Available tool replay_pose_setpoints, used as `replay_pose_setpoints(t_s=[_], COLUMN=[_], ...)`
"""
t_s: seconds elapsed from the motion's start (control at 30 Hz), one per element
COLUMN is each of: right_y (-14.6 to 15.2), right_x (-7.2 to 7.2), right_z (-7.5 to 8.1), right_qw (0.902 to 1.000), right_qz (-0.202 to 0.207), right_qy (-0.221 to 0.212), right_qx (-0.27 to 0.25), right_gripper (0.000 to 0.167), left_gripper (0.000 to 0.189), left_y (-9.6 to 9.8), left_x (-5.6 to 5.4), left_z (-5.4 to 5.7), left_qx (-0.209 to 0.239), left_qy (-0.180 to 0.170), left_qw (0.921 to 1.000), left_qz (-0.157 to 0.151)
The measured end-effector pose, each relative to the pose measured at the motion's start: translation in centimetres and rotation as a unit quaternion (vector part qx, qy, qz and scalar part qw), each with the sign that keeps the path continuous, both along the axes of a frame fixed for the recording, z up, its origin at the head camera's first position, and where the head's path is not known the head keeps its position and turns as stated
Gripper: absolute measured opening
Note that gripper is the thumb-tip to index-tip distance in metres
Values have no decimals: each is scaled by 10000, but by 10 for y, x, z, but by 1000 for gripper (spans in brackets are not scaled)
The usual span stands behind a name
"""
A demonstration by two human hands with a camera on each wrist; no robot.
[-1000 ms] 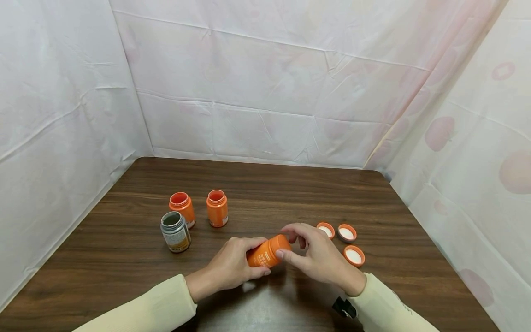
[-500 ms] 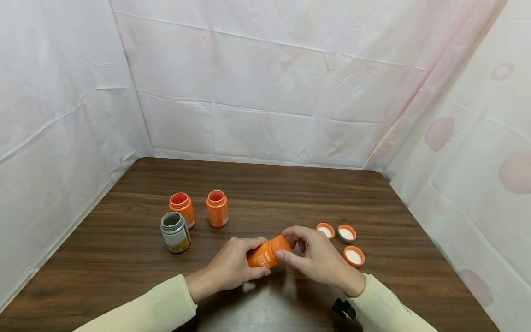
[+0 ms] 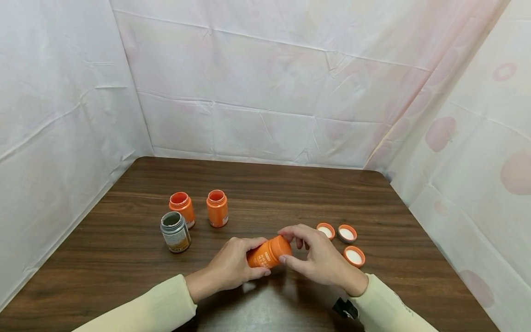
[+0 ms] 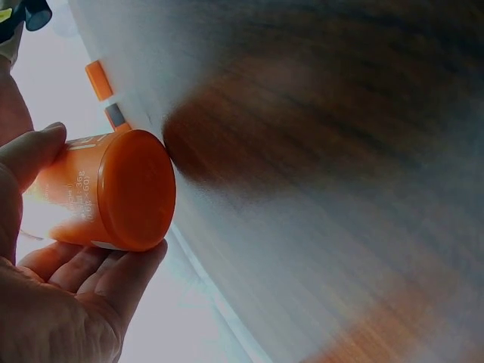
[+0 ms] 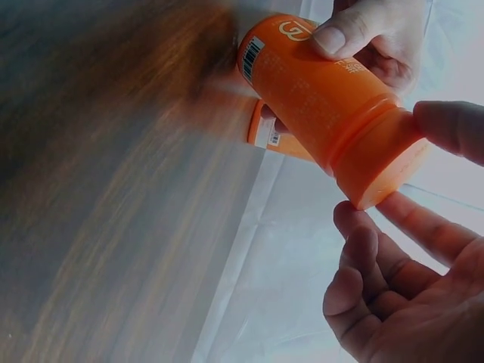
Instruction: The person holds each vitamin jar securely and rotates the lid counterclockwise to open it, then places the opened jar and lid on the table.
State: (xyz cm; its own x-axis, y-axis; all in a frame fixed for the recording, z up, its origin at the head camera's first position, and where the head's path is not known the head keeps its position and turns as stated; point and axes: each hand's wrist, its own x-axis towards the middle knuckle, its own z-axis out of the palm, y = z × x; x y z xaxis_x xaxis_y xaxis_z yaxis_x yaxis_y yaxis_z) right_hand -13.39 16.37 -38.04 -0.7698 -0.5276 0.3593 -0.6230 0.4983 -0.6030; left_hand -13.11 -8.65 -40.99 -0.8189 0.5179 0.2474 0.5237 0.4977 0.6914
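An orange pill bottle [image 3: 262, 257] lies tilted in my left hand [image 3: 232, 263], gripped round its body, with its capped end up to the right. In the left wrist view the round bottom of the bottle [image 4: 140, 189] faces the camera, close over the table. My right hand [image 3: 318, 258] pinches the orange screw cap [image 3: 282, 246] between thumb and index finger. Seen from the right wrist, the cap [image 5: 382, 155] sits on the bottle's neck, and the other fingers [image 5: 355, 280] curl beside it.
Two uncapped orange bottles, one nearer the middle [image 3: 217, 210] and one farther left [image 3: 186, 211], stand upright on the brown table [image 3: 265, 184]. An open grey bottle [image 3: 176, 236] stands before the left one. Three caps [image 3: 354, 256] lie inside-up beyond my right hand.
My right thumb and index finger have shifted slightly round the cap, the thumb drawing toward the cap's end. The left hand and bottle have stayed in place.
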Motion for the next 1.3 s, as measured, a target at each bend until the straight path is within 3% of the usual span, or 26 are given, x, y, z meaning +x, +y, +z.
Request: replay_pose_setpoints(t_s=[0.4, 0.73, 0.87, 1.03, 1.3], right_y=[3, 2, 2, 1, -3], right_x=[-3, -5, -4, -2, 0], right_z=[-1, 1, 2, 1, 2], right_qw=[9976, 9958, 9968, 9992, 9988], right_qz=[593, 783, 669, 236, -428], right_qy=[273, 358, 339, 240, -252], right_qx=[-239, -316, -268, -192, 24], right_gripper=[55, 62, 58, 47, 41], left_gripper=[42, 44, 43, 43, 44], left_y=[0, 0, 0, 0, 0], left_x=[0, 0, 0, 0, -1], left_z=[-1, -1, -1, 0, 0], left_qx=[-32, -34, -26, -6, 71], left_qy=[79, 109, 66, -27, -79], left_qw=[10000, 9999, 10000, 10000, 9999], left_qz=[16, 55, 50, 28, 20])
